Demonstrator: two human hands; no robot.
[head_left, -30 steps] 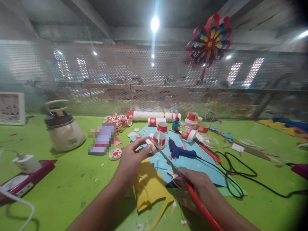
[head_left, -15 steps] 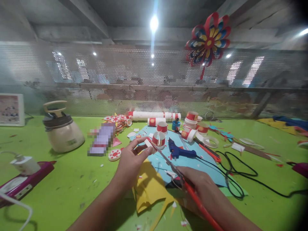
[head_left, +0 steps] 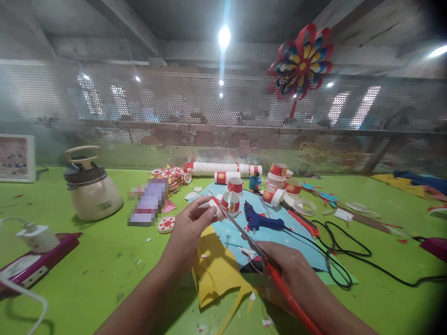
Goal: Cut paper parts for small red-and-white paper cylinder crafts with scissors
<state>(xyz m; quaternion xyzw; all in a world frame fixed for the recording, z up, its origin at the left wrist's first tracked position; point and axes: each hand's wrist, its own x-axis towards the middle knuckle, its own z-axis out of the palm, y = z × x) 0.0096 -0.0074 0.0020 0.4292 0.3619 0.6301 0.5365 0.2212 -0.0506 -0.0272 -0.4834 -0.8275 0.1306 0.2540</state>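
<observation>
Cream vacuum jug stands on the green desk, left of the frame. Near the centre, the left hand pinches a red-and-white paper piece between its fingers, beside the blade tips of red-handled scissors. Right of centre lies a blue glue gun; below, the right hand has its fingers curled round the handles.

The glue gun lies on paper, scissors before it (jug far left).

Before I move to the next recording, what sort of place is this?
Probably a craft workspace: the right hand holds red-handled scissors, with a blue glue gun and an irregularly cut yellow sheet close by.
</observation>
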